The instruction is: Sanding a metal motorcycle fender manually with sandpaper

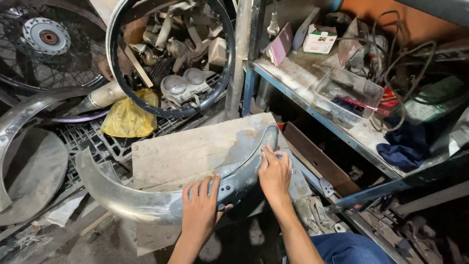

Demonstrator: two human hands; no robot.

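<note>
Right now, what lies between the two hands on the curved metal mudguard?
In the head view, only a bare stretch of the mudguard lies between the left hand and the right hand; it shows small bolt holes.

— What's the piece being worked?
— A curved metal mudguard [146, 198], dull silver and worn, with a greyer right end.
— How does it lie?
— Arched across a wooden board [190, 149].

two hands [200, 208], one fender [146, 200], one plank [190, 149], one wheel [44, 44]
</note>
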